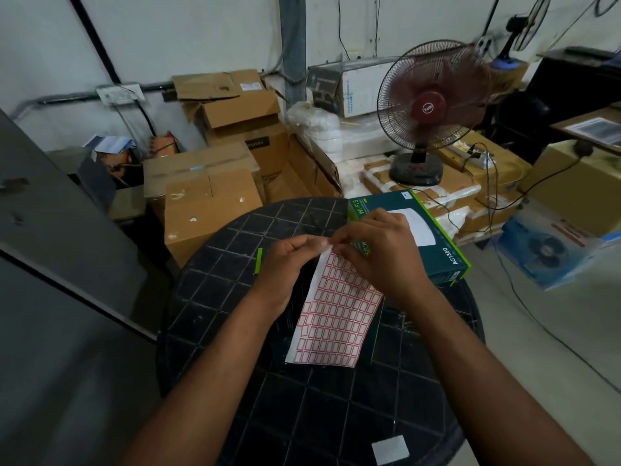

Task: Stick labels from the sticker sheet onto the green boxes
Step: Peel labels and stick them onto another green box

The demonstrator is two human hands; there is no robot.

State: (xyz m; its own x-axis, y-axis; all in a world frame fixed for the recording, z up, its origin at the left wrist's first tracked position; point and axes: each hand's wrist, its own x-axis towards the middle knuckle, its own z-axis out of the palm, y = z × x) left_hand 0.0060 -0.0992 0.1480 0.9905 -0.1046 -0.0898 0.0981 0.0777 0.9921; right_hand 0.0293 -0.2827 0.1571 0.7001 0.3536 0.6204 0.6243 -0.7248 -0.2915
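both hands met above the round black table [235,415], fingertips close together at the top edge of the sheet [336,314]. left hand [285,264] had its fingers curled and pinched the sheet's upper corner; right hand [376,253] was curled too, its fingertips pinching at the same top edge, though whether it held a single label or the sheet itself could not be told. the sheet hung down from the hands toward the camera, white with rows of small red-framed labels, its lower end curving over the table. a white square patch [389,449] lay near the table's front edge.

under the hands and sheet lay a green box [258,260], mostly hidden, only a lime edge showing left of the left hand and a dark side right of the sheet. a second green box [447,253] sat just behind the right hand at the table's far right rim, marked wi-fi 5 and ac1350, with a white shape printed on its lid.

beyond the table stood stacked cardboard cartons [208,196], some with flaps open. right of them a maroon fan [431,107] stood on wrapped packages, its cables trailing down to the floor. a blue fan box [547,250] sat on the floor at far right. a pale wall with conduit ran behind everything.
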